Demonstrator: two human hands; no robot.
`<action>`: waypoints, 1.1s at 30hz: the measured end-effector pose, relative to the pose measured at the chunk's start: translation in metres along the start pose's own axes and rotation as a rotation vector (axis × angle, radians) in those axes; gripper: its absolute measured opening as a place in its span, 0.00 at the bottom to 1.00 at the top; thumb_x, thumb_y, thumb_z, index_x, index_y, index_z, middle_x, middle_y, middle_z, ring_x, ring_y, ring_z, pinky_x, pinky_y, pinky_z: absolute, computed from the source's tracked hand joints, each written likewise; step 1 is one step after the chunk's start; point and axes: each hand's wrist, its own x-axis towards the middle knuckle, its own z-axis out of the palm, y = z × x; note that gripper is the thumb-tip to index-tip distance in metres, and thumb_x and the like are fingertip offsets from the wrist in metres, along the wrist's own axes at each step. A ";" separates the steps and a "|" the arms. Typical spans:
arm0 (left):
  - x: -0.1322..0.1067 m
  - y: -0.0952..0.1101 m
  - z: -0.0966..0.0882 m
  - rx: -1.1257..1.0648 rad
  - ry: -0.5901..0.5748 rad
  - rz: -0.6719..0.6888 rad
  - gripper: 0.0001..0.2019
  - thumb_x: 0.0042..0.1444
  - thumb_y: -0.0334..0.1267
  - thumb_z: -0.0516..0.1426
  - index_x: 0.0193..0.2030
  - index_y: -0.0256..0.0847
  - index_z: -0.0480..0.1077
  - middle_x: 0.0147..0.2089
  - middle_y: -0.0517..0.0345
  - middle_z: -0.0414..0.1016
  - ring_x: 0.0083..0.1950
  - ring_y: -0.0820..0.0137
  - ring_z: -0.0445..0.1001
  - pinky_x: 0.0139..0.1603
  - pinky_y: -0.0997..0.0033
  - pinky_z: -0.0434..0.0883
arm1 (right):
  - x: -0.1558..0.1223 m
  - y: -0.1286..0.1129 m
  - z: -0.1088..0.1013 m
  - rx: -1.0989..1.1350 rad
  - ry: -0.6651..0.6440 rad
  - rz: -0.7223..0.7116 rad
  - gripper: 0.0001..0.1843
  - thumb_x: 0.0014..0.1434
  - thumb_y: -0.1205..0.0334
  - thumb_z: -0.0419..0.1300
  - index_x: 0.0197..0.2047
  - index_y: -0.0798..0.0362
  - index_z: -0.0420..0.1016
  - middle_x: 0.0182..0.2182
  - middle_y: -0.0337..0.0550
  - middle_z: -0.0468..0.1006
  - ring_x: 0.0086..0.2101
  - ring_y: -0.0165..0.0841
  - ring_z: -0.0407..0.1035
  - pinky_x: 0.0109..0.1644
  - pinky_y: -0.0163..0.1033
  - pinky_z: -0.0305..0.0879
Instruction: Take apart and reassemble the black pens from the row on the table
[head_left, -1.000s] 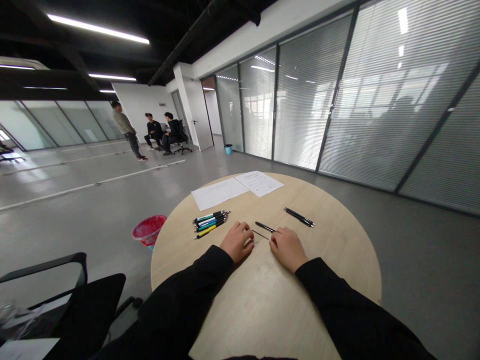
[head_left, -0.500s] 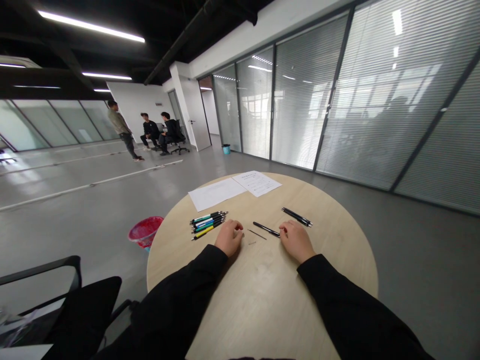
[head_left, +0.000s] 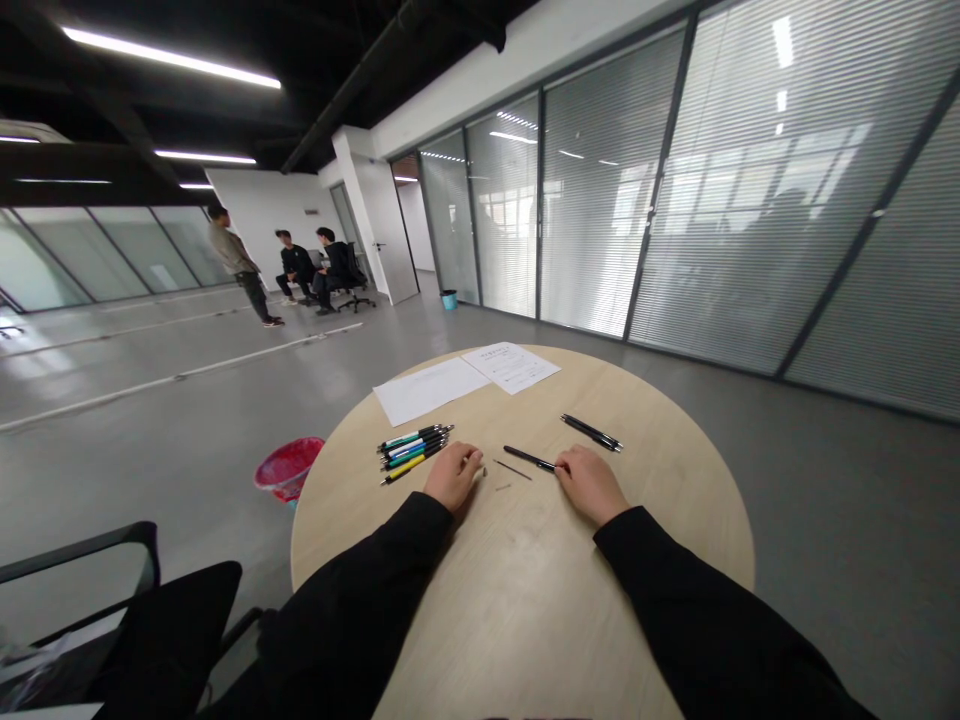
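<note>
A disassembled pen's parts seem to lie between my hands: a thin dark refill (head_left: 513, 469) and a tiny spring-like piece (head_left: 502, 487). My right hand (head_left: 592, 484) rests on the table with its fingers closed on the near end of a black pen (head_left: 529, 458), which lies along the tabletop. Curled on the table to the left is my left hand (head_left: 451, 478). By its fingertips shows a small dark bit (head_left: 484, 471); whether the fingers grip it is unclear. Several pens with coloured barrels (head_left: 412, 450) lie grouped beside that hand. Further right are black pens (head_left: 592, 433), side by side.
Two paper sheets (head_left: 435, 388) lie at the far side of the round wooden table (head_left: 525, 620). A red basket (head_left: 289, 465) stands on the floor at left, near a black chair (head_left: 165, 630). Several people are in the distance, by an open door (head_left: 394, 235).
The fingers of my left hand have shifted slightly and look straighter. My right hand has moved very slightly at the black pen's end. The view has shifted a little.
</note>
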 end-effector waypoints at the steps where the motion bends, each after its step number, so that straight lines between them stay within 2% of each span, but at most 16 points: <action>1: 0.000 0.000 0.000 0.009 -0.005 0.011 0.15 0.64 0.43 0.48 0.36 0.39 0.74 0.36 0.51 0.76 0.39 0.64 0.73 0.44 0.64 0.69 | 0.000 0.000 0.000 -0.005 0.006 0.002 0.10 0.63 0.64 0.56 0.33 0.53 0.77 0.34 0.46 0.75 0.40 0.35 0.68 0.45 0.36 0.57; 7: 0.006 0.008 -0.006 0.062 -0.021 0.094 0.14 0.63 0.39 0.49 0.38 0.38 0.76 0.40 0.49 0.77 0.42 0.62 0.73 0.48 0.61 0.68 | -0.001 0.001 0.005 0.022 0.079 0.025 0.08 0.61 0.66 0.57 0.31 0.54 0.74 0.33 0.45 0.75 0.38 0.36 0.69 0.44 0.37 0.58; 14: 0.014 0.031 -0.012 0.224 -0.136 0.267 0.08 0.60 0.35 0.55 0.38 0.41 0.77 0.40 0.50 0.77 0.43 0.61 0.71 0.46 0.61 0.66 | 0.004 0.009 0.009 0.145 0.169 0.119 0.08 0.61 0.66 0.56 0.32 0.54 0.75 0.33 0.46 0.76 0.37 0.35 0.70 0.44 0.37 0.60; 16: 0.017 0.038 -0.010 0.284 -0.180 0.317 0.07 0.57 0.32 0.56 0.38 0.42 0.76 0.40 0.50 0.77 0.42 0.61 0.71 0.44 0.62 0.65 | 0.006 0.012 0.010 0.187 0.183 0.140 0.08 0.60 0.65 0.56 0.32 0.54 0.75 0.32 0.45 0.77 0.36 0.35 0.70 0.43 0.37 0.60; 21: 0.028 0.048 0.003 0.449 -0.278 0.389 0.09 0.57 0.30 0.55 0.27 0.41 0.74 0.34 0.49 0.75 0.39 0.62 0.69 0.40 0.62 0.61 | 0.010 0.020 0.015 0.295 0.209 0.199 0.10 0.59 0.62 0.55 0.30 0.54 0.75 0.30 0.43 0.77 0.33 0.35 0.70 0.39 0.38 0.60; 26: 0.034 0.049 0.013 0.531 -0.297 0.434 0.08 0.55 0.28 0.56 0.28 0.39 0.74 0.33 0.46 0.74 0.39 0.60 0.69 0.40 0.60 0.60 | 0.012 0.023 0.018 0.355 0.230 0.214 0.10 0.57 0.61 0.55 0.30 0.54 0.76 0.29 0.43 0.78 0.32 0.36 0.70 0.38 0.38 0.61; 33: 0.031 0.056 0.021 0.534 -0.318 0.438 0.11 0.56 0.24 0.54 0.27 0.37 0.73 0.33 0.43 0.74 0.39 0.58 0.69 0.38 0.58 0.58 | 0.011 0.019 0.016 0.384 0.246 0.218 0.11 0.57 0.60 0.54 0.30 0.54 0.76 0.29 0.44 0.79 0.32 0.36 0.71 0.38 0.38 0.62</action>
